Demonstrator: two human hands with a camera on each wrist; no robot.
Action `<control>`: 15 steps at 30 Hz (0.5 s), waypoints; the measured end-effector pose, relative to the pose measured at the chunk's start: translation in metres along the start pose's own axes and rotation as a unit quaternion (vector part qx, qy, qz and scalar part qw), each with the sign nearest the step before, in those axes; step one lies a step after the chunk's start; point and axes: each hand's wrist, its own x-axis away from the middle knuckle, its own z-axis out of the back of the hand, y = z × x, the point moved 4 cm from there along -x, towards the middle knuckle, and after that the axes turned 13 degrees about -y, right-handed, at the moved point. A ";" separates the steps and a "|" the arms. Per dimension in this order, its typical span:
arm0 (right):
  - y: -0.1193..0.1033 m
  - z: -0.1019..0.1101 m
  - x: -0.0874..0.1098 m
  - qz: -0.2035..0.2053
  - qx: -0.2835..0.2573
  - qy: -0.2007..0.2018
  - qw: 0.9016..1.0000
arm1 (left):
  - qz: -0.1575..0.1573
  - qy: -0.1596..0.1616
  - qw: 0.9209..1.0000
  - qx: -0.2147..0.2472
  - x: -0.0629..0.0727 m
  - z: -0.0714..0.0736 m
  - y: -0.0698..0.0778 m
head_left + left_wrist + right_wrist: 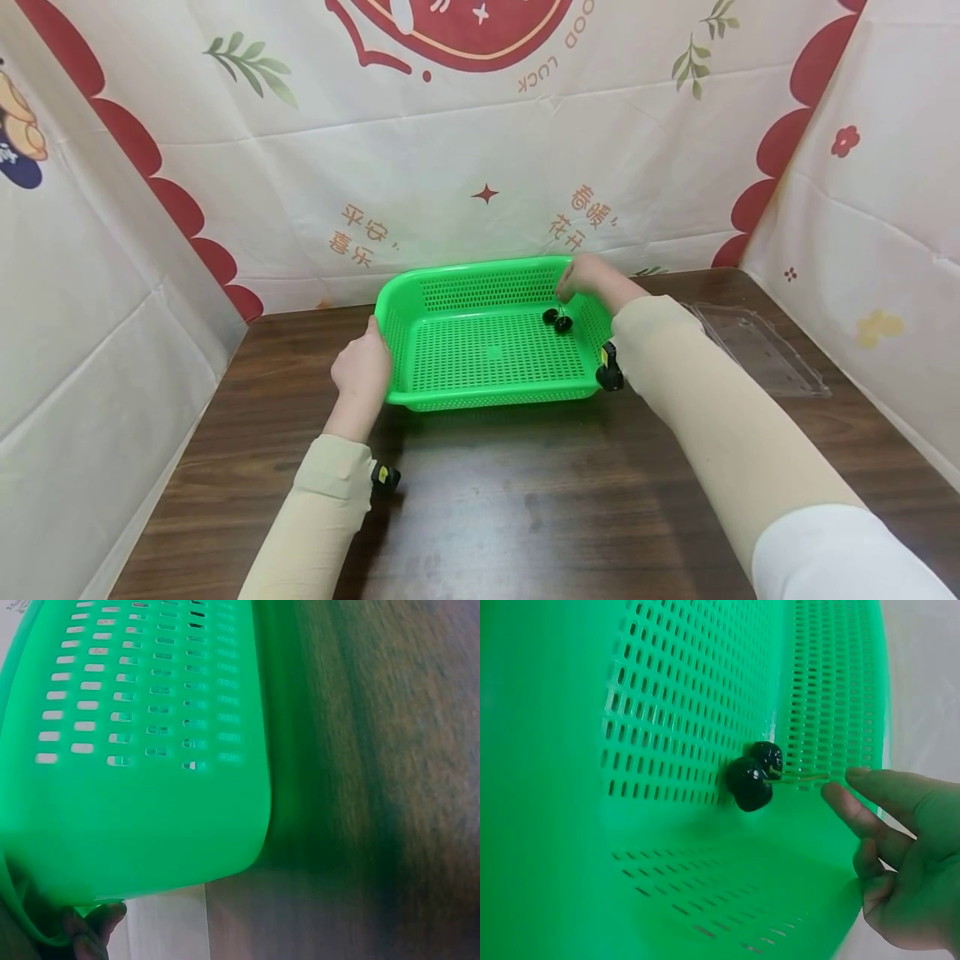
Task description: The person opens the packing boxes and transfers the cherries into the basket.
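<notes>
A green perforated plastic basket [480, 393] stands at the back of the wooden table. My left hand [363, 360] grips its left rim, with the fingertips [112, 919] showing beside the wall in the left wrist view. Inside, at the basket's right end, is a pair of dark, glossy cherries [748, 784] with thin joined stems. My right hand [592, 279] reaches over the back right corner and pinches the stem ends between thumb and finger. The cherries sit low, close over the basket floor, with the stems pointing up to the fingertips.
A clear plastic lid or tray [761, 350] lies on the table right of the basket, partly behind the right sleeve. A printed white cloth [420, 167] hangs close behind the basket and along both sides. Brown tabletop [510, 500] extends in front.
</notes>
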 end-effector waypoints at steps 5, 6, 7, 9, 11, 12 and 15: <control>-0.003 0.002 0.005 0.033 -0.036 0.005 0.999 | -0.001 0.000 1.000 0.000 0.000 0.001 0.000; -0.004 0.003 0.006 0.039 -0.041 0.007 0.998 | 0.000 0.000 1.000 -0.001 0.000 0.001 0.000; -0.005 0.004 0.008 0.045 -0.042 0.008 0.998 | 0.000 0.000 1.000 -0.001 0.000 0.001 0.000; -0.006 0.005 0.011 0.054 -0.045 0.013 0.997 | 0.000 0.000 1.000 -0.001 -0.001 0.001 0.000; -0.007 0.007 0.014 0.063 -0.040 0.016 0.997 | 0.000 -0.002 1.000 0.000 -0.001 0.000 0.000; -0.008 0.007 0.016 0.066 -0.039 0.017 0.997 | 0.000 -0.003 1.000 0.000 -0.001 0.000 0.000; -0.008 0.010 0.021 0.075 -0.034 0.022 0.996 | 0.002 -0.006 1.000 0.000 -0.001 0.000 0.000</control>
